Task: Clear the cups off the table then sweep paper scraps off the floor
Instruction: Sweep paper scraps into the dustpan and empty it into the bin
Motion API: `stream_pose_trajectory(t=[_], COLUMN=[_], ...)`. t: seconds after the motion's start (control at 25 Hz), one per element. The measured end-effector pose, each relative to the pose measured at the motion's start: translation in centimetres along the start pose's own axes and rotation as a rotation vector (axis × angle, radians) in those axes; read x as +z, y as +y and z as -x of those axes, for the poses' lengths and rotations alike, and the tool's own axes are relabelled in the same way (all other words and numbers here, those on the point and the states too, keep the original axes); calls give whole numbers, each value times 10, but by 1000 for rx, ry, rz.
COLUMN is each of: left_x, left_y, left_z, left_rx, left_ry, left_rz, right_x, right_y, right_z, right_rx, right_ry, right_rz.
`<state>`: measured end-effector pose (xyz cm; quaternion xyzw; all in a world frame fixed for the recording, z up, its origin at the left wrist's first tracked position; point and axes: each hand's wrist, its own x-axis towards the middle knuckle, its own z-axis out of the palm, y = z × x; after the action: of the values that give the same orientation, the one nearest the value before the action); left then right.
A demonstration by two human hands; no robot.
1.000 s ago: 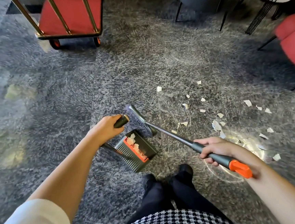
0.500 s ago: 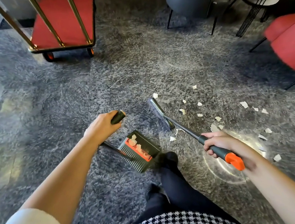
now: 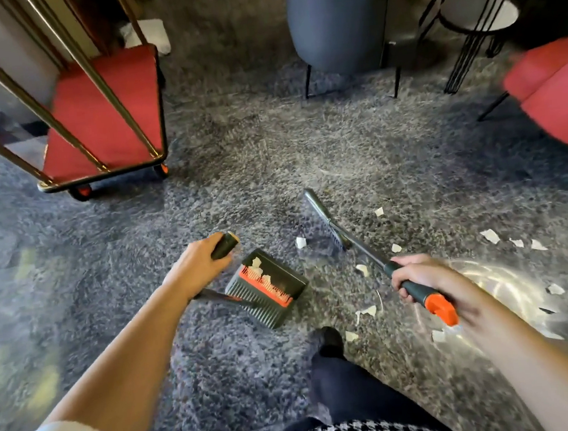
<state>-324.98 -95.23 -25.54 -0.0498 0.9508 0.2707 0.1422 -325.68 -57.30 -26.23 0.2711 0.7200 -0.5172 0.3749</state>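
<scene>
My left hand (image 3: pixel 200 268) grips the black handle of a dark dustpan (image 3: pixel 271 287), which rests on the grey carpet with a few white scraps inside by its orange comb. My right hand (image 3: pixel 422 277) holds the black and orange grip of a broom (image 3: pixel 353 243). The broom's head (image 3: pixel 322 220) lies on the carpet just right of the pan's mouth. Several white paper scraps (image 3: pixel 490 235) are scattered on the carpet around the broom and off to the right. No cups are in view.
A brass luggage cart with a red base (image 3: pixel 108 110) stands at the back left. A grey chair (image 3: pixel 336 21), a wire-legged table (image 3: pixel 475 20) and a red chair (image 3: pixel 560 95) line the back and right. My foot (image 3: pixel 328 342) is just below the pan.
The broom head has swung from beside the pan out to the right and farther away. My view has shifted forward and my foot has stepped up near the pan.
</scene>
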Motion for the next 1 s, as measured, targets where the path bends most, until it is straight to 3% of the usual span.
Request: stream_pose_trajectory(t=[0.36,0.6,0.84,1.0], left_x=[-40,-76,-98,-109], left_y=[3,-26,-41,-55], left_z=[-139,-202,-243,-254], left_rx=[43,142,234,311], left_ry=[-181,-234,-322,-366], left_rz=[-66,-55,-32,-58], right_x=[23,83,144,155], right_y=[-88,-97,-116,-120], right_z=[-81,-77,-35,4], right_rx=[31,89,107,111], right_ry=[62,-44,-147,-107], right_rz=[348,491,297,91])
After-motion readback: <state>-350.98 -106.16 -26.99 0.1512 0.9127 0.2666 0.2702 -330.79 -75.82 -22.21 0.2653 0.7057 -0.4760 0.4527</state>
